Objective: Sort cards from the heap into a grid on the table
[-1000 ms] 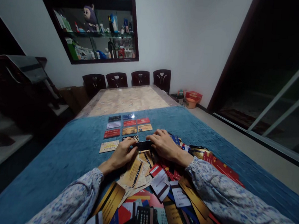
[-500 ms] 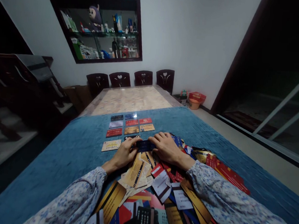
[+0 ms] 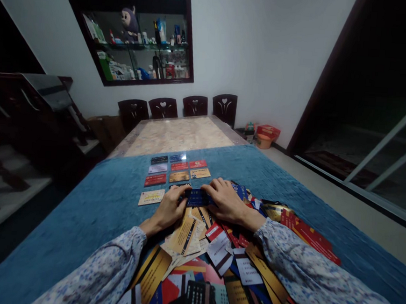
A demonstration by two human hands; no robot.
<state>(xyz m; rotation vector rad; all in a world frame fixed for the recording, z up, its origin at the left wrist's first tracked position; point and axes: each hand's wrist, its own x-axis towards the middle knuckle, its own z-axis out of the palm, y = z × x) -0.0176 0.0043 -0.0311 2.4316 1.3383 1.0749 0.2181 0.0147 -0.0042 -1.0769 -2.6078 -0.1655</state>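
Note:
A dark blue card [image 3: 197,198] is held between both hands, just above a heap of mixed cards [image 3: 184,235]. My left hand [image 3: 170,205] grips its left end between thumb and fingers. On its right end, my right hand [image 3: 227,201] is closed, the fingers curled over the edge. Beyond the hands several cards lie face up in rows, among them a red card [image 3: 155,179], a gold card [image 3: 179,177] and a cream card [image 3: 151,197]. A dark card just behind my left fingertips is mostly hidden.
A blue cloth [image 3: 89,213] covers the near part of the table, with a bare marbled tabletop [image 3: 179,131] past it. Red cards [image 3: 309,235] spread out at the right of the heap. Dark chairs [image 3: 224,107] stand at the far end.
The blue card has tilted slightly, so more of its printed face shows. Both hands stay in nearly the same place.

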